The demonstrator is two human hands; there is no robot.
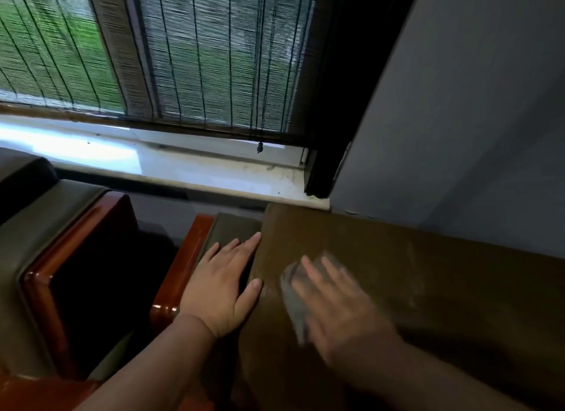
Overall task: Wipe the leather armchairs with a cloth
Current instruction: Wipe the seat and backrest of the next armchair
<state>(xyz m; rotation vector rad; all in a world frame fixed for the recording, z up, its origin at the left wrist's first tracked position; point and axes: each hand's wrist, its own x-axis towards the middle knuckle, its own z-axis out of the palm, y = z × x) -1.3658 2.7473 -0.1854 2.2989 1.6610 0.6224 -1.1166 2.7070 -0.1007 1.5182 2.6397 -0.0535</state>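
Observation:
A brown leather armchair back (428, 273) fills the lower right, its top edge dusty and streaked. My right hand (339, 306) lies flat and blurred on that leather, pressing a grey cloth (292, 300) under its straight fingers. My left hand (223, 285) rests flat with straight fingers on the chair's left corner, thumb on the brown leather, fingers over the armrest pad (235, 227). A second armchair (46, 236) in dark leather with glossy red-brown wood trim stands at the left.
A pale window sill (214, 172) runs behind the chairs under a woven blind (214, 58) with a hanging cord. A grey wall (474, 120) rises at the right. A dark gap separates the two chairs, edged by a red-brown wooden arm (180, 267).

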